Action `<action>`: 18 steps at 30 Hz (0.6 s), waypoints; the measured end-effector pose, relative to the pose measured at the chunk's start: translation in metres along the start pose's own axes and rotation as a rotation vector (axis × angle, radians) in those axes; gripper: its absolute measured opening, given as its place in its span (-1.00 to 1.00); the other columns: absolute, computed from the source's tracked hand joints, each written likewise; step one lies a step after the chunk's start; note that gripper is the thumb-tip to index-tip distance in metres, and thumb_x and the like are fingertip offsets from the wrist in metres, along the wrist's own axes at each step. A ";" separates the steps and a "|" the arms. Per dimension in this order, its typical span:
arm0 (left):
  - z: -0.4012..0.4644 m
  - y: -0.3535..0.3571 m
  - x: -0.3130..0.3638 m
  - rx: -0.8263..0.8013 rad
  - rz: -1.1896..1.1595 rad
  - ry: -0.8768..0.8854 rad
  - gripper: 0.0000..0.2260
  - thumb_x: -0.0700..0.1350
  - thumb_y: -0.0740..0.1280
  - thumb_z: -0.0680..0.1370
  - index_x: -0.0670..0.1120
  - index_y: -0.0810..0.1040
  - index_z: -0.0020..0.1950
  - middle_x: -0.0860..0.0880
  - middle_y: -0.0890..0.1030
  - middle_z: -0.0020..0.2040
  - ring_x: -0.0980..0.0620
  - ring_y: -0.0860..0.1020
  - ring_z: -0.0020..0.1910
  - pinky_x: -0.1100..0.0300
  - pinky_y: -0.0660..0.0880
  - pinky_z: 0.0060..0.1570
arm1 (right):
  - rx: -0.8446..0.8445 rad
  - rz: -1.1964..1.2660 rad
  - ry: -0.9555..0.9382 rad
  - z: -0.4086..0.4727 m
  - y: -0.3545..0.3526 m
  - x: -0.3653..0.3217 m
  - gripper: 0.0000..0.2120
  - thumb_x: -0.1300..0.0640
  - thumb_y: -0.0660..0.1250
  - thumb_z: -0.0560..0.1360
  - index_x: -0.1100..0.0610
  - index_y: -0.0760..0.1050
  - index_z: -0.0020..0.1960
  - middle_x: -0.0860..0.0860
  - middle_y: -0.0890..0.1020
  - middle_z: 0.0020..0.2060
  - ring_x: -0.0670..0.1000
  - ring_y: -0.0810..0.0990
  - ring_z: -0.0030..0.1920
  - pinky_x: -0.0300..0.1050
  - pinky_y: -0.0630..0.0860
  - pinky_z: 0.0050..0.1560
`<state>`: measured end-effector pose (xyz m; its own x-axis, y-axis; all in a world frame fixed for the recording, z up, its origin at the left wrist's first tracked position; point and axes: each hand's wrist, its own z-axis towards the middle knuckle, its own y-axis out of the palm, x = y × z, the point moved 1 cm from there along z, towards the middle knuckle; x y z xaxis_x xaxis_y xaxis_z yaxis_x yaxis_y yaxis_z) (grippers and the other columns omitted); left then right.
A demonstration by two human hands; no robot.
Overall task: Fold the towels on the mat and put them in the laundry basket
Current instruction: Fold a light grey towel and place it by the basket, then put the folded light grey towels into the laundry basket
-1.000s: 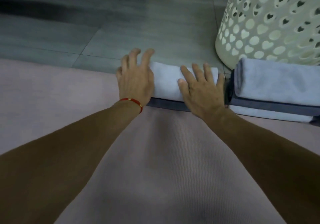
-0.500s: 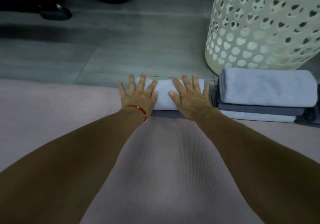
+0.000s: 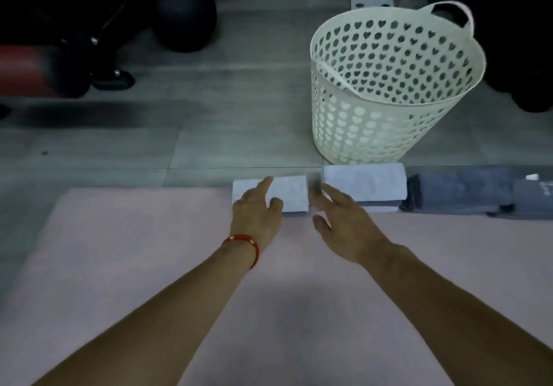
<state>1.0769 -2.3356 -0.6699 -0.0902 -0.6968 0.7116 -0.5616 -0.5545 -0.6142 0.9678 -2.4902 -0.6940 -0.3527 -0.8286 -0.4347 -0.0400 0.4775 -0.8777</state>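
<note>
Both hands lie open: left hand (image 3: 257, 209) rests on the folded white towel (image 3: 288, 192), right hand (image 3: 344, 224) beside it.

One camera only, on my head, wide-angle, tilted forward and down. My forearms enter from the frame's bottom corners; the pink mat (image 3: 149, 266) fills the lower half close up, and the laundry basket (image 3: 389, 86) stands farther off, upper right.

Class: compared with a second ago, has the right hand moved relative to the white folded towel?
Yes. The right hand has slid off the white towel, rightward and nearer.
</note>
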 end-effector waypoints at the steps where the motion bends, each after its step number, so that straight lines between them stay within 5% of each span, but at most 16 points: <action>1: -0.028 -0.013 0.018 -0.008 -0.061 -0.019 -0.55 -0.07 0.19 0.67 0.10 0.28 0.57 0.00 0.34 0.54 0.00 0.33 0.47 0.26 0.24 0.41 | -0.018 0.055 0.049 -0.023 -0.018 -0.013 -0.48 0.04 0.21 0.67 0.01 0.22 0.61 0.02 0.13 0.62 0.09 0.16 0.59 0.11 0.29 0.50; 5: -0.136 -0.087 0.091 -0.056 -0.134 -0.152 -0.54 -0.12 0.21 0.66 0.15 0.30 0.55 0.01 0.36 0.52 0.01 0.36 0.45 0.36 0.23 0.27 | -0.162 0.201 0.214 -0.114 -0.098 -0.087 -0.45 0.04 0.22 0.66 -0.08 0.17 0.61 -0.03 0.05 0.64 0.04 0.09 0.60 0.03 0.20 0.55; 9: -0.224 -0.195 0.169 -0.035 -0.046 -0.179 -0.51 -0.14 0.26 0.63 0.08 0.32 0.56 -0.04 0.41 0.49 -0.04 0.36 0.46 0.23 0.27 0.38 | -0.190 0.234 0.272 -0.176 -0.203 -0.181 -0.45 0.04 0.23 0.65 -0.09 0.19 0.60 0.01 0.10 0.63 0.11 0.16 0.58 0.09 0.26 0.53; 13: -0.279 -0.289 0.213 0.010 0.285 -0.128 -0.46 0.01 0.26 0.58 0.10 0.27 0.57 -0.08 0.32 0.54 -0.12 0.24 0.52 -0.10 0.36 0.41 | -0.186 0.064 0.261 -0.197 -0.290 -0.275 -0.43 -0.02 0.20 0.64 -0.06 0.15 0.62 0.05 0.12 0.62 0.12 0.18 0.56 0.10 0.27 0.49; 18: -0.298 -0.374 0.233 0.054 0.411 -0.071 -0.40 0.08 0.29 0.58 0.14 0.18 0.60 -0.06 0.19 0.60 -0.11 0.11 0.57 -0.16 0.27 0.43 | -0.200 -0.125 0.248 -0.183 -0.333 -0.357 -0.32 -0.08 0.20 0.62 0.01 0.01 0.64 0.10 0.10 0.62 0.18 0.15 0.57 0.25 0.17 0.52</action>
<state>1.0213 -2.1548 -0.1728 -0.2404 -0.8935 0.3792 -0.4466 -0.2451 -0.8605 0.9357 -2.3005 -0.2095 -0.5491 -0.7997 -0.2429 -0.2706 0.4451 -0.8536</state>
